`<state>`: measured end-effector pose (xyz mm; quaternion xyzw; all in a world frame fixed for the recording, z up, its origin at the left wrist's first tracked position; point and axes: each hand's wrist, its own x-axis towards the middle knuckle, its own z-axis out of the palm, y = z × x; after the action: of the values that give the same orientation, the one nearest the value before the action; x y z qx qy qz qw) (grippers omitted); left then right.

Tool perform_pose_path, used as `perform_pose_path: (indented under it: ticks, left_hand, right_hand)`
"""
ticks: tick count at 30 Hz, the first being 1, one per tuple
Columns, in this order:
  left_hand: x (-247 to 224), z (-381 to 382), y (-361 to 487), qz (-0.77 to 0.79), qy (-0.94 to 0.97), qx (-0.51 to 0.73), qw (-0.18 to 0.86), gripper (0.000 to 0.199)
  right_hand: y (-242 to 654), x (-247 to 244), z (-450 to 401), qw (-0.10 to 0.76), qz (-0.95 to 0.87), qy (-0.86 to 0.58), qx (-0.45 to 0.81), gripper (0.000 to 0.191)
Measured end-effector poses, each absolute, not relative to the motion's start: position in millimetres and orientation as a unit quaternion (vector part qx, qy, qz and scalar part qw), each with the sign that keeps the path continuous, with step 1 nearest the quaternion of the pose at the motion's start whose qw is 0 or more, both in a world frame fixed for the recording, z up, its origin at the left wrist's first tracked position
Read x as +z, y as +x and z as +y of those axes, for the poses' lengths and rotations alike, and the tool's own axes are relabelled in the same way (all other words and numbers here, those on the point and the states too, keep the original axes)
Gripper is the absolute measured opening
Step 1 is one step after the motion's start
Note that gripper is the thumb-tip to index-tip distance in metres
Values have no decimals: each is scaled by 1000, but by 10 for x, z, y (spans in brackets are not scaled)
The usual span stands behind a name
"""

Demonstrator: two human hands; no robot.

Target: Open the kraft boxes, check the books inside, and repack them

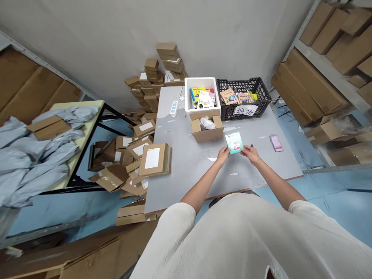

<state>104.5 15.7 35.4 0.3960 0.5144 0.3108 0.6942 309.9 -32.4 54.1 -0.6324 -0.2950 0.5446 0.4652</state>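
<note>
A small teal and white booklet [234,142] is held up over the grey table [186,155], its illustrated cover facing me. My left hand [223,155] pinches its lower left corner. The lower right edge is gripped by my right hand [250,153]. Just beyond the booklet stands an open cardboard box [207,135] with crumpled white material inside. Behind that, a white foam box [200,82] holds several books. Beside it on the right, a black plastic crate [263,97] contains more booklets and bears a white paper label.
A pink patterned item [276,143] lies at the table's right side. A closed carton [154,159] sits on the left edge, and a power strip [174,108] farther back. Cartons pile up left of the table. Grey bags [37,155] cover another table; shelves [328,66] hold boxes at right.
</note>
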Motion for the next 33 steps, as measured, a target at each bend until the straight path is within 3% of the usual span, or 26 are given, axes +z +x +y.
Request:
perform_pose_path:
  ticks: [4,11,23,30,33]
  left_hand:
    - [385,197,1335,537,414,312,665,44]
    - [484,539,1858,513,335,387,689,33]
    - [774,1707,2719,520,328,481,625,47]
    - [713,2336,2981,528,314,505,606,53]
    - [644,2489,3056,525,309,537,583,58]
  right_hand:
    - [3397,613,-156,484,-278,-644,524,48]
    - [3821,580,304,506,-269,-628,526,54]
    - [4414,567,1852,554,-251,-581,541,35]
    - [4470,489,2617,552,-192,-596,550,26]
    - [4480,438,2760,576,-167,-564,567,31]
